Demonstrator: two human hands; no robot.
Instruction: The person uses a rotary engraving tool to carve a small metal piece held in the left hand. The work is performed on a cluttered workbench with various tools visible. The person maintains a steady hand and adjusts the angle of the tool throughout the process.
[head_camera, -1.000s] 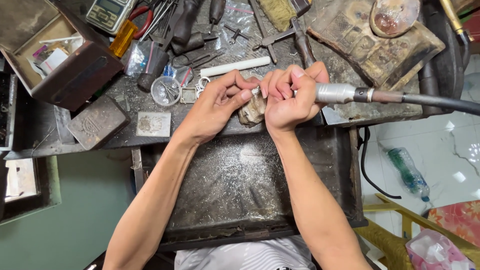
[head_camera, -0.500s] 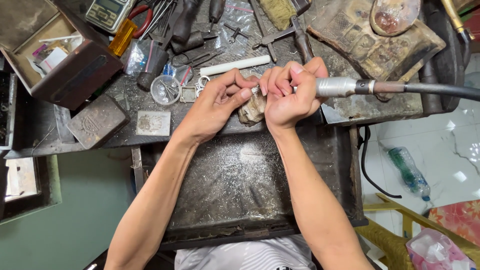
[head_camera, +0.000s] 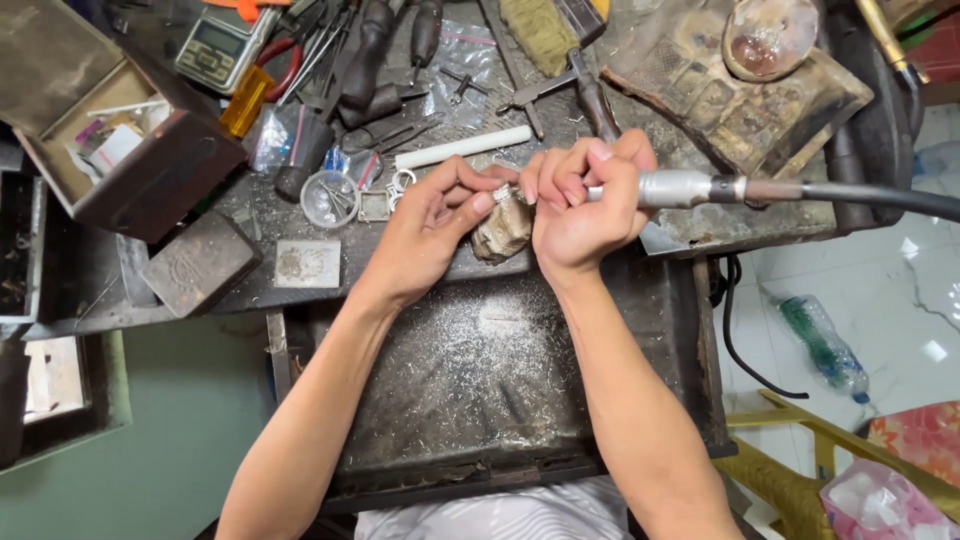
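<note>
My right hand (head_camera: 577, 200) is closed around a metal rotary handpiece (head_camera: 675, 188) whose dark flexible shaft (head_camera: 870, 198) runs off to the right. Its tip, hidden by my fingers, points at a small silvery piece (head_camera: 505, 193) pinched between the fingertips of my left hand (head_camera: 430, 225). Both hands rest against a worn wooden bench peg (head_camera: 503, 230) at the bench edge. Below them lies a dark catch tray (head_camera: 480, 380) dusted with metal filings.
The cluttered bench holds a white rod (head_camera: 463, 147), a small round dish (head_camera: 329, 197), a flat metal block (head_camera: 199, 262), an open wooden box (head_camera: 120, 150), a digital scale (head_camera: 215, 48), pliers and a brush. A plastic bottle (head_camera: 825, 345) lies on the tiled floor.
The handpiece and its shaft have shifted slightly; both hands stay together at the bench peg with the small piece between them.
</note>
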